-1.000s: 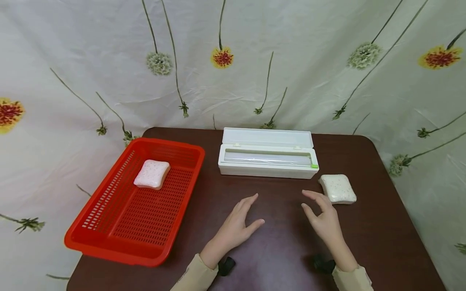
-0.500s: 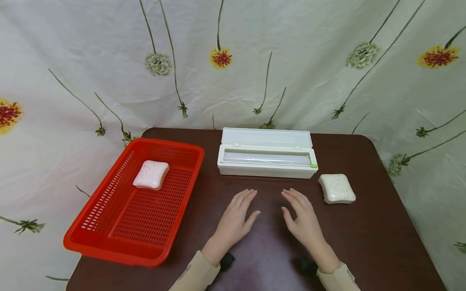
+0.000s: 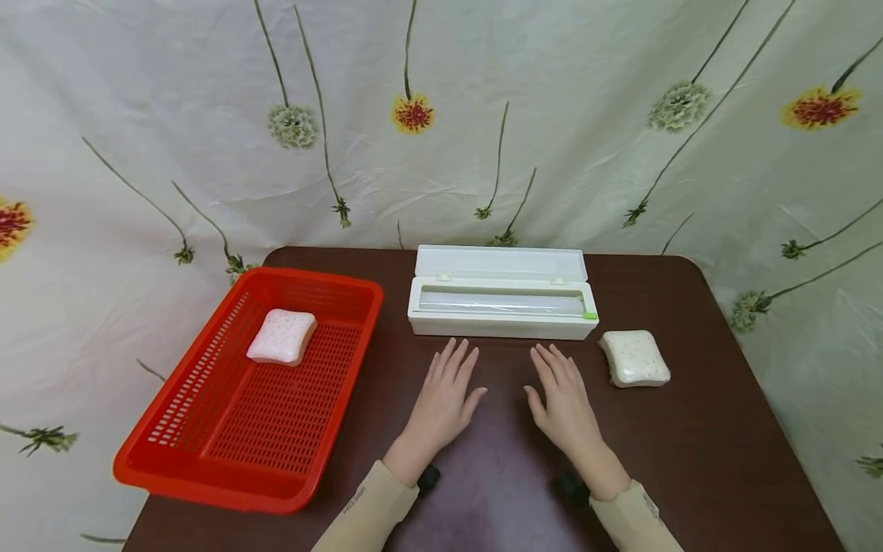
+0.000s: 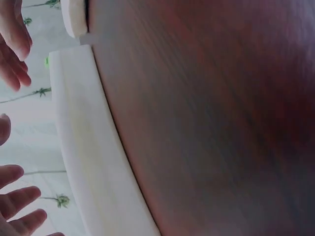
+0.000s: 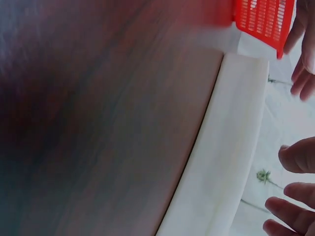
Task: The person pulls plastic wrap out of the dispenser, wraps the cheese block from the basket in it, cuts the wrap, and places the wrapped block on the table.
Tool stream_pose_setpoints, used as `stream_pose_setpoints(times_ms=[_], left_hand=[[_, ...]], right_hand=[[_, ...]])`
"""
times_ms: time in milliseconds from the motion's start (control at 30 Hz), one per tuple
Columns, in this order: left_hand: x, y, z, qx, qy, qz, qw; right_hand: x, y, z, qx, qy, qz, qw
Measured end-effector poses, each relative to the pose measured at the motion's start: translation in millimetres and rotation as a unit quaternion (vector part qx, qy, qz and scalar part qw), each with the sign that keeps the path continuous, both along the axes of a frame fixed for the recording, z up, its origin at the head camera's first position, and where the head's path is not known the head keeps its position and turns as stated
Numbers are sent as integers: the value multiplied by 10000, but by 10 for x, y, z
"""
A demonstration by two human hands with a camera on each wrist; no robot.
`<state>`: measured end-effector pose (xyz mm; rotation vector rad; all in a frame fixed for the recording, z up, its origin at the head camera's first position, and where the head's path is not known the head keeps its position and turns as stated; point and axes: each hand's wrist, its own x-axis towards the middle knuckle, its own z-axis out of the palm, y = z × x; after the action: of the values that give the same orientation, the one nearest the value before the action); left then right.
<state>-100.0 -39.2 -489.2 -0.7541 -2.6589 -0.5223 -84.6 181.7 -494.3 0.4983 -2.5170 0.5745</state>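
My left hand (image 3: 439, 402) hovers over the table in front of a white cling film box (image 3: 503, 307), its fingers straight and slightly spread. Mirroring it, my right hand (image 3: 566, 406) is also held out with straight fingers, and neither holds anything. The box's lid (image 3: 500, 263) is tipped back, and a roll of clear film (image 3: 502, 300) shows inside, with a green slider (image 3: 590, 315) at the right end. Right of the box lies a white speckled block, like a wrapped soap bar (image 3: 635, 358). In the left wrist view the box front (image 4: 93, 132) runs beside the fingers.
A red perforated basket (image 3: 224, 491) stands at the left of the dark brown table (image 3: 717, 460). Inside it sits another speckled white block (image 3: 282, 336). Behind the table hangs a flower-printed cloth (image 3: 552, 100).
My right hand has moved left, away from the speckled block, and its fingers have straightened. Both hands now reach a little nearer the box. The view has shifted slightly.
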Motion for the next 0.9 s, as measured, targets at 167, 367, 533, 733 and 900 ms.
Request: stream_pose_setpoints(times_ms=[167,367,533,733,900], left_hand=[[-192,-82,3,1,-152,166,9997],[-485,-193,23,186,-319,505,9980],[-714,-254,36,459,-599,707,9946],[-960,-316,42,583,-668,718,9935],[-1107,-362,47,737,-823,724,9912]], right_hand=[[-182,110,20,78,140,-196,9997],[-431,303,51,223,-73,-650,9976],[-613,450,69,126,-362,-911,9951],[-764,566,112,70,-727,-1008,9922],[-854,644,175,49,-1046,-1036,9891]])
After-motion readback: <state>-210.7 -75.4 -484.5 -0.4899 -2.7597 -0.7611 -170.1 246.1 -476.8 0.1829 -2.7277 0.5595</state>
